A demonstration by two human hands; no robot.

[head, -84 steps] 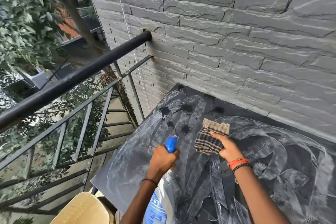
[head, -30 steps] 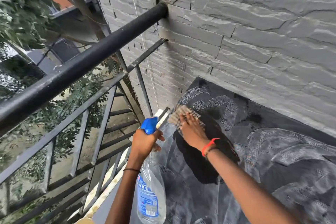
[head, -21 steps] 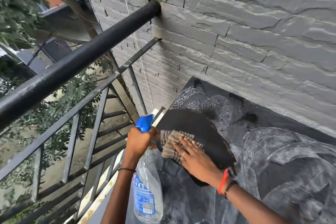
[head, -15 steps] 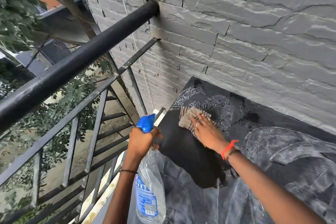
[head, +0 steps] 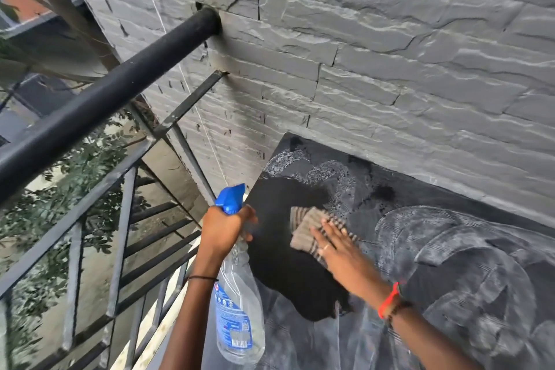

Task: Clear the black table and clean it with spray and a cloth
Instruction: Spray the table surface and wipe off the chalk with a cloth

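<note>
So the black table (head: pixel 468 285) takes up the view from about 3 to 6 o'clock, pushed right up against a grey stone wall (head: pixel 390 69) at 12. Most of the top is covered in chalky grey smears, but there's one wet, properly black patch (head: pixel 285 276) near its left edge.

The right hand (head: pixel 342 255) is flat on the cloth (head: pixel 306 230), fingers straight and spread, pressing it down onto the table. The cloth is a tan checked rag sitting at the upper right edge of that wet patch, sticking out from under the fingertips toward 10 o'clock. There's a red band (head: pixel 389 300) on that wrist.

The left hand (head: pixel 223 231) is wrapped around the neck of the spray bottle (head: pixel 240 312), just off the table's left edge, at roughly 9 o'clock from the cloth. The bottle is clear with a blue nozzle on top, and its body hangs down toward 6 below the fist.

A black metal railing (head: pixel 105 99) runs off toward 9, with leaves behind it.
</note>
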